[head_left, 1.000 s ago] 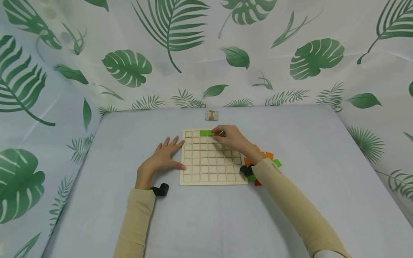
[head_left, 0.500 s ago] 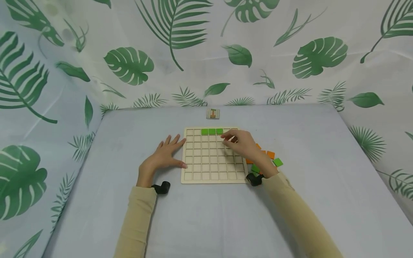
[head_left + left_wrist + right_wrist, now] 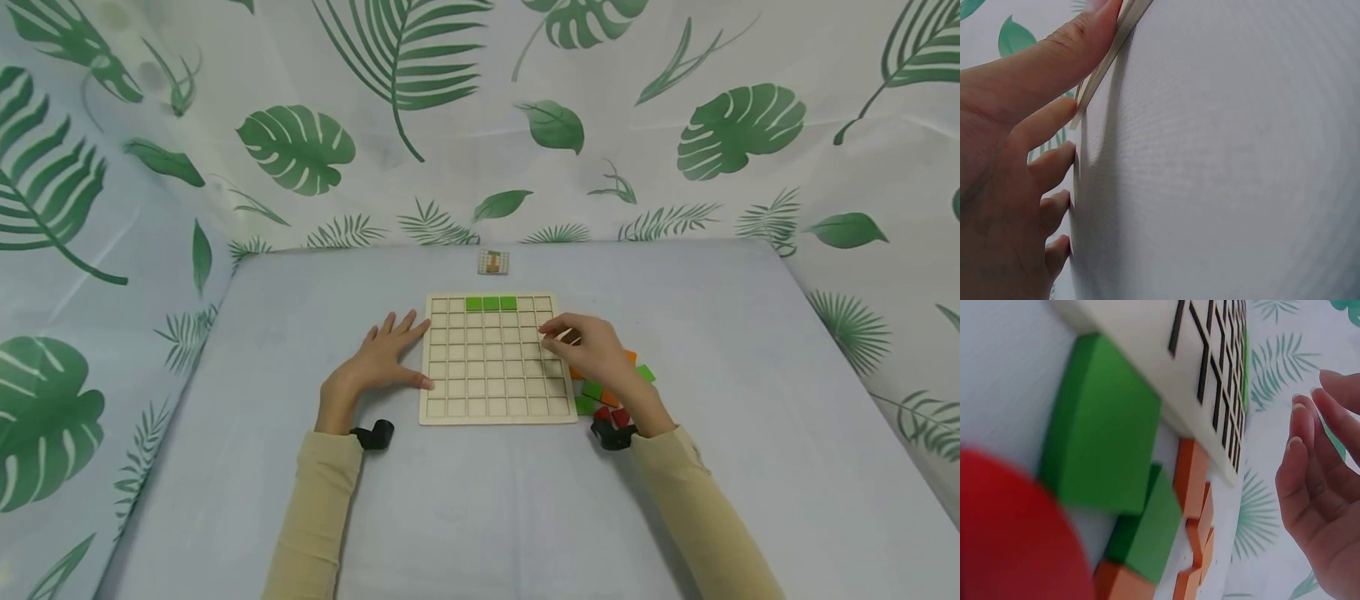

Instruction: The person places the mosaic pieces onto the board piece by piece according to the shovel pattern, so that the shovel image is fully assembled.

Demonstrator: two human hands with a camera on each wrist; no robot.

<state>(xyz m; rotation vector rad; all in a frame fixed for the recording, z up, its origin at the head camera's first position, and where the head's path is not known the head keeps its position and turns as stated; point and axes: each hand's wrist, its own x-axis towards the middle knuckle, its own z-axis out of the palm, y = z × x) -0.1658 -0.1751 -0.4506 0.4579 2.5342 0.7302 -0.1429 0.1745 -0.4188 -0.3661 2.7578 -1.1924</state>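
Observation:
A pale wooden board [image 3: 495, 367] with a square grid lies on the table. In its far row, three green square tiles [image 3: 491, 304] sit side by side. My left hand [image 3: 375, 362] has its fingers spread at the board's left side, with the thumb on the edge and the fingertips on the tabletop in the left wrist view. Over the board's right edge is my right hand [image 3: 596, 346], thumb and fingers loosely bent. The right wrist view shows nothing between those fingers [image 3: 1300, 456]. Below it lie loose green [image 3: 1107, 434], orange [image 3: 1191, 475] and red [image 3: 1010, 531] pieces, partly hidden by the hand in the head view.
Beyond the board lies a small patterned card [image 3: 492, 262] with a grid and a brown shape. A white cloth covers the table [image 3: 465, 517]. Leaf-printed curtains [image 3: 480, 167] rise at the back and both sides.
My right hand has let go of a green tile in the far row, beside two others, and moved right and nearer to the board's right edge. The left hand has stayed in place.

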